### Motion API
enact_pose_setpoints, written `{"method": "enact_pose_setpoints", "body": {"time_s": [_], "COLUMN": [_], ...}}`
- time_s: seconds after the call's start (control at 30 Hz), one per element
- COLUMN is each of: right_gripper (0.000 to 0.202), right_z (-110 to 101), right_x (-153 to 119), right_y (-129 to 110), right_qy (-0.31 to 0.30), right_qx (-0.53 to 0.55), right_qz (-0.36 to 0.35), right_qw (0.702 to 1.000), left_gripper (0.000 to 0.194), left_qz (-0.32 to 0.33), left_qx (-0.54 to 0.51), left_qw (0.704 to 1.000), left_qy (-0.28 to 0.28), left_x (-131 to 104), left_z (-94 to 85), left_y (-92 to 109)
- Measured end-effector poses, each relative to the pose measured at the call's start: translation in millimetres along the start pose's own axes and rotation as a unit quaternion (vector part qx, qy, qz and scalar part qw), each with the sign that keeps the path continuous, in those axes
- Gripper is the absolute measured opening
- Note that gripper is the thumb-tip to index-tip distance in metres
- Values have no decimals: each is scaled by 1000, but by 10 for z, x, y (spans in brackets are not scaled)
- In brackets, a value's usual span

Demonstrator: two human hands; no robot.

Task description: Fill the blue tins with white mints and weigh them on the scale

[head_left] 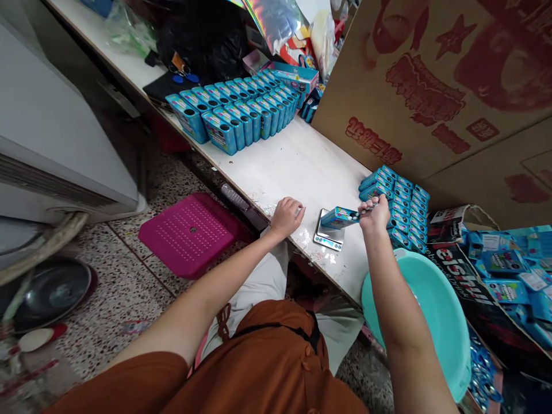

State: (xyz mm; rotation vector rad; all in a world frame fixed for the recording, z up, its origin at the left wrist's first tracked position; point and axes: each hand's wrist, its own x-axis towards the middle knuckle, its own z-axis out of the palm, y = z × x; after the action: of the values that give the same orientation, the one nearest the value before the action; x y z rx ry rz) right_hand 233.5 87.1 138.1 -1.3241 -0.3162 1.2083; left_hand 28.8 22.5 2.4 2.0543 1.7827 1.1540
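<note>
A blue printed carton (338, 218) lies tilted on a small digital scale (330, 244) near the table's front edge. Beside the carton's right end, my right hand (374, 214) is closed on a slim grey scoop handle (365, 209). Small white pieces show at that end of the carton; the scoop's head is hard to make out. To the left of the scale, my left hand (287, 216) rests at the table edge, fingers loosely curved, thumb apart, nothing held.
Rows of open-holed blue cartons (241, 112) stand at the far left of the table (302, 161). More cartons are stacked (407, 210) at the right. A turquoise basin (448, 322) sits below my right arm. A large cardboard box (422, 126) borders the back; a magenta stool (190, 233) stands left.
</note>
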Motion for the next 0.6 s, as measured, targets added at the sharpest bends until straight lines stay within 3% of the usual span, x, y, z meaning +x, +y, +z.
{"method": "enact_pose_setpoints", "body": {"time_s": [0.6], "right_gripper": [38], "right_z": [-243], "right_x": [-7], "right_y": [-219], "right_qy": [-28], "right_qx": [54], "right_qz": [47], "right_qw": [997], "left_gripper": [18], "left_qz": [-3], "left_qx": [8], "left_qw": [1000], "left_qy": [-15], "left_x": [-3], "left_z": [-8], "left_y": [6]}}
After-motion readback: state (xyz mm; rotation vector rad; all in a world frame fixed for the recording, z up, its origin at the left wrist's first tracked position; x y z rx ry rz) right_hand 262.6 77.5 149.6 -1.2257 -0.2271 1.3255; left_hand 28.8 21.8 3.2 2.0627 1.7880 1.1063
